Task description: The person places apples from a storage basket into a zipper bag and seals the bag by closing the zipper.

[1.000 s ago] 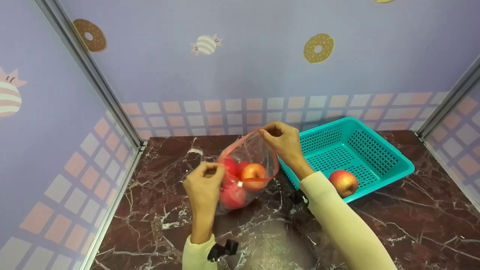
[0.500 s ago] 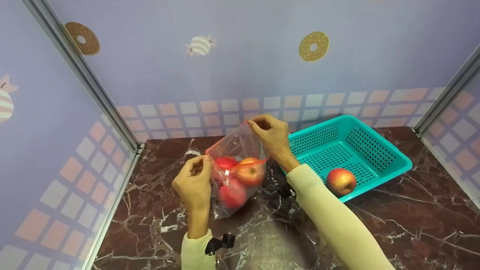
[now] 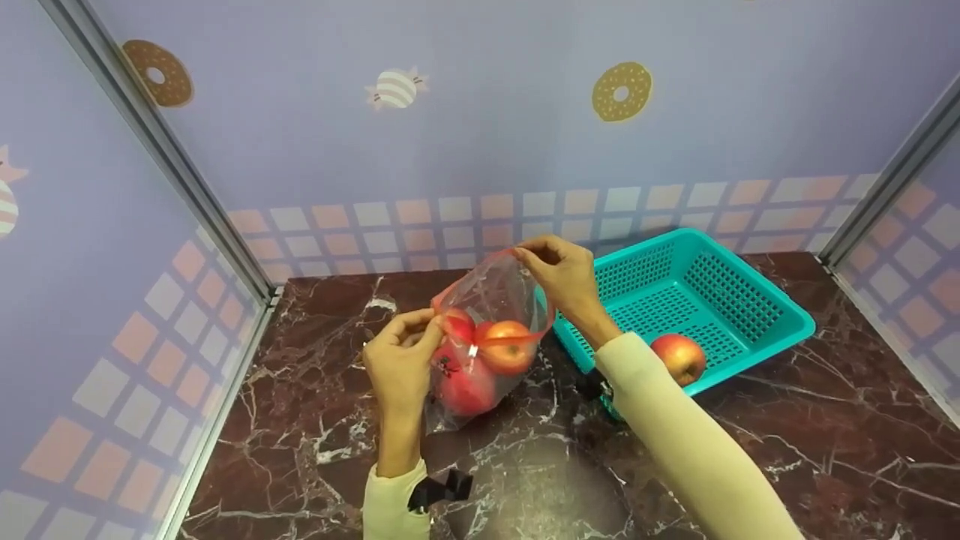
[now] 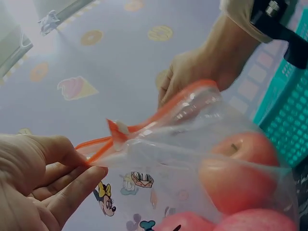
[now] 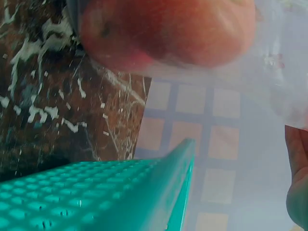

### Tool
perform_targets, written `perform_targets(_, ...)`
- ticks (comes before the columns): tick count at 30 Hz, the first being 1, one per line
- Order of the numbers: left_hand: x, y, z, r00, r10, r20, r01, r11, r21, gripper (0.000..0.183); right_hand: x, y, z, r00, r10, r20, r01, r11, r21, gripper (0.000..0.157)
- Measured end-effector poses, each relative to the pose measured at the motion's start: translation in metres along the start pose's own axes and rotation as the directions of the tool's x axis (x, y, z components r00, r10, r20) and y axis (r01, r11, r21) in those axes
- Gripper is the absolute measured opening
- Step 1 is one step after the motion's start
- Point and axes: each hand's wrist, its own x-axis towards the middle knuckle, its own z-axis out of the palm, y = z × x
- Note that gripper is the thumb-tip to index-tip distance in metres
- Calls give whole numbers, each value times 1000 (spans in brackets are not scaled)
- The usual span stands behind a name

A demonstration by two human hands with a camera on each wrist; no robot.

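Observation:
A clear zip bag (image 3: pixel 504 289) with an orange zip edge hangs between my hands, its mouth spread apart. Inside it lie several red apples (image 3: pixel 508 349). My left hand (image 3: pixel 400 367) pinches the near left end of the zip edge between thumb and fingers. At the far end of the mouth, my right hand (image 3: pixel 568 279) pinches the edge from above. In the left wrist view, a zip slider (image 4: pixel 120 129) shows near the left fingers, with cartoon prints (image 4: pixel 105 198) on the plastic. Only part of the right hand appears in the right wrist view.
A teal perforated basket (image 3: pixel 772 330) stands right of the bag, partly behind my right forearm. One apple (image 3: pixel 679 358) lies in its near corner. The dark marbled table (image 3: pixel 315 420) meets patterned walls (image 3: pixel 480 135) at the back and sides.
Half a second ago the bag's mouth was flatter; now it is wider. Both hands have shifted slightly right with the bag since then, still pinching its edge. The basket apple stays put.

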Motion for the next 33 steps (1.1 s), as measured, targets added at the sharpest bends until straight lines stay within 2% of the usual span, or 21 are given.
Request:
perform_targets(2, 0, -1, 1, 1000, -16, 5, 16, 998, -53, 10, 0, 10, -5, 1000, -13, 24, 12, 1000, 7, 15)
perform_targets(7, 0, -1, 2, 999, -35, 17, 36, 994, -107, 11, -4, 4, -22, 998, -13, 59, 12, 1000, 28, 21)
perform_targets(12, 0, -2, 1, 999, -20, 28, 23, 995, -95, 10, -11, -1, -38, 997, 7, 76, -12, 998, 65, 23)
perform_targets(18, 0, -3, 1, 1000, -19, 23, 21, 995, -93, 11, -24, -5, -55, 998, 44, 39, -46, 997, 66, 22)
perform_targets(25, -1, -1, 1, 999, -28, 27, 31, 993, -115, 11, -37, -11, -79, 997, 71, 33, -71, 997, 15, 25)
perform_targets(33, -1, -2, 3, 999, -24, 31, 28, 992, -126, 12, -56, -7, -112, 998, 38, 55, -33, 995, -91, 23)
